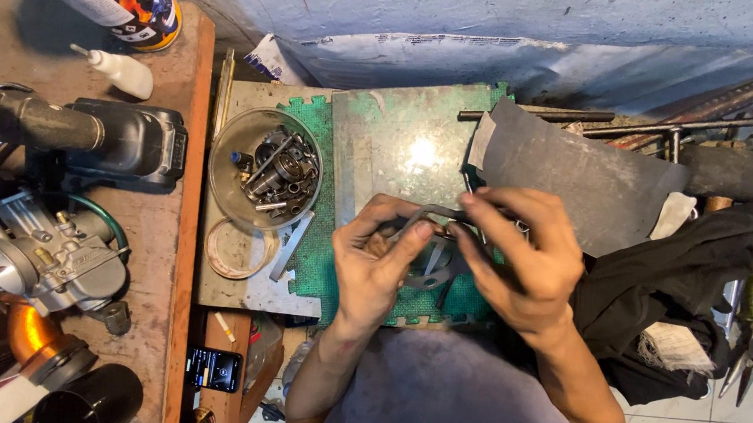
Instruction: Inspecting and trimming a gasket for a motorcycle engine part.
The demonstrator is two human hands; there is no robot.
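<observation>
- Both hands meet over the green foam mat, working a thin, flat grey gasket-like piece held up just above the mat — by the look of it, a handling or fitting step on this one part.
- The left hand pinches the near end of the piece, thumb laid across it and fingers curled underneath; the right hand pinches the far end between thumb and forefinger, the other fingers loosely bent.
- Any further move with so thin a part seems to call for a light, even grip on both ends, since it looks easy to bend or tear.
- A second flat grey cut-out lies on the mat right under the hands.
- A shiny metal plate sits beyond the hands; a dark grey sheet overlaps its right edge.
- A clear round bowl of small metal parts stands just left — near enough to be knocked by the left elbow.
- Black cloth crowds the right side; a carburettor rests on the wooden bench at left, well apart.
</observation>
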